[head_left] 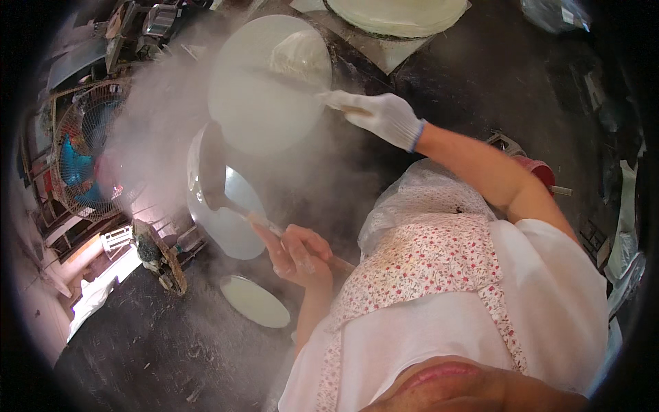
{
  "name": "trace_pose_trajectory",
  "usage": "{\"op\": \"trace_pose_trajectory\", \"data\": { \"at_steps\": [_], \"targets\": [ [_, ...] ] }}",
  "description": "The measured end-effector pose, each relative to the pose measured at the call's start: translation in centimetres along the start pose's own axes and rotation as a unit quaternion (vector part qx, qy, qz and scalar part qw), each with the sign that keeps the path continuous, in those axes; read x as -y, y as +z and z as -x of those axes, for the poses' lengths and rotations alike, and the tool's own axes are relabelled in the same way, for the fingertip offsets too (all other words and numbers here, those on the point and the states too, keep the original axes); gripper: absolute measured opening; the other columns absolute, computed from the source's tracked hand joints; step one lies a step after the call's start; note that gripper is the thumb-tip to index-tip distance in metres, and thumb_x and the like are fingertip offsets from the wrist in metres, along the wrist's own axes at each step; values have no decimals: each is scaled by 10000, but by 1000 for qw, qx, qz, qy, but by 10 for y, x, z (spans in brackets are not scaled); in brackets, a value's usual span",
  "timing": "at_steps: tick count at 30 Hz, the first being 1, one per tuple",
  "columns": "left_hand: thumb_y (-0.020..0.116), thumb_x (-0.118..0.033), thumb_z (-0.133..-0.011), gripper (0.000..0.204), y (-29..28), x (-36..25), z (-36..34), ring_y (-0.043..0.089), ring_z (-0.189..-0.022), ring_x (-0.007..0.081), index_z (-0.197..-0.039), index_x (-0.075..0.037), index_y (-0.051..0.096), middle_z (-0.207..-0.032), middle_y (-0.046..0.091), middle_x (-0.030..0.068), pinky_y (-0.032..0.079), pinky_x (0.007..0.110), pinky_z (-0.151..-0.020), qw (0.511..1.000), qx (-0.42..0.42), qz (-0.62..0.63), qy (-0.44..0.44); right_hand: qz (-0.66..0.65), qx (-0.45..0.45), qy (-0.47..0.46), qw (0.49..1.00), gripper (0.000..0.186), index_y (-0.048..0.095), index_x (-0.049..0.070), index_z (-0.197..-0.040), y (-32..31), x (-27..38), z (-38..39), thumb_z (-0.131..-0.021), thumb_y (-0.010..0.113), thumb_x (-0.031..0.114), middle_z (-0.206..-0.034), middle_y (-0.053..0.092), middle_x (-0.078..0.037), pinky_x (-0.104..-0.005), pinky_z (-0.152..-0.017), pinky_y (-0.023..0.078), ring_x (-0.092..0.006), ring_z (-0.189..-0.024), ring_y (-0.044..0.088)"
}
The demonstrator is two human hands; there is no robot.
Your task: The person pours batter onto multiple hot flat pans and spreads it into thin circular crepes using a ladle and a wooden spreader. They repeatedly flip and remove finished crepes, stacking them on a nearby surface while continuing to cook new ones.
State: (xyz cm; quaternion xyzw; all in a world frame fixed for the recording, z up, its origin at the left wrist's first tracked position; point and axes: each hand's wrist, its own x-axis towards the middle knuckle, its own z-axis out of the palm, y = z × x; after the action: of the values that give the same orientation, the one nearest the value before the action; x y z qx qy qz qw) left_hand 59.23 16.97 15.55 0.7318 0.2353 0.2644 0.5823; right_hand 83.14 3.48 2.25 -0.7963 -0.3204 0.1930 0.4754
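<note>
My bare left hand (298, 257) grips the handle of a large metal ladle (202, 168), whose bowl hangs tilted over a shiny round metal surface (244, 226). My right hand (374, 117), in a white knit glove, closes on a thin flat tool (305, 86) reaching over a steaming pale round (247, 103). A crumpled translucent patch (298, 55) lies at that round's upper right; steam hides whether the tool touches it. Below the ladle is an oval-looking container of creamy liquid (254, 302).
A caged fan (93, 151) stands at the left beside a crusted dark object (158, 257). Another pale round (398, 10) is at the top on a square base. A red container (539, 172) is behind my right arm. The dark worktop (130, 350) extends around, under drifting steam.
</note>
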Motion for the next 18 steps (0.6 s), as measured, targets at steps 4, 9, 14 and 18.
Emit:
{"op": "trace_pose_trajectory", "data": {
  "at_steps": [4,9,14,18],
  "targets": [
    [547,-354,-1106,787,-3,0,-10,478,-472,86,-1675,13,146,-640,581,34,396,240,-418,1000,21,-13,-6,-194,-134,15,972,490,569,187,-1524,18,-33,18,-1038,614,214,-1468,643,-77,-321,-1114,471,-218,-1355,608],
    [505,-193,-1113,652,7,9,1,409,-434,73,-1663,12,224,-614,499,9,345,245,-371,996,-59,-48,-47,-251,-5,117,961,473,571,113,-1515,32,-4,-33,-1048,584,187,-1534,593,-123,-330,-1188,408,-234,-1417,562],
    [501,-176,-1106,640,-13,20,-17,401,-451,72,-1667,-8,242,-624,482,-14,327,247,-389,993,-32,-40,-111,-174,-147,56,972,455,640,85,-1439,9,-65,-78,-1030,602,281,-1434,657,-174,-379,-1096,491,-336,-1297,641],
    [520,-235,-1110,490,13,15,-74,430,-550,60,-1568,-70,471,-706,493,-44,328,225,-446,951,-132,51,-275,-15,21,132,991,452,650,148,-1437,-5,-33,-98,-1055,529,357,-1422,660,-158,-382,-1070,506,-363,-1274,639]
  ]
}}
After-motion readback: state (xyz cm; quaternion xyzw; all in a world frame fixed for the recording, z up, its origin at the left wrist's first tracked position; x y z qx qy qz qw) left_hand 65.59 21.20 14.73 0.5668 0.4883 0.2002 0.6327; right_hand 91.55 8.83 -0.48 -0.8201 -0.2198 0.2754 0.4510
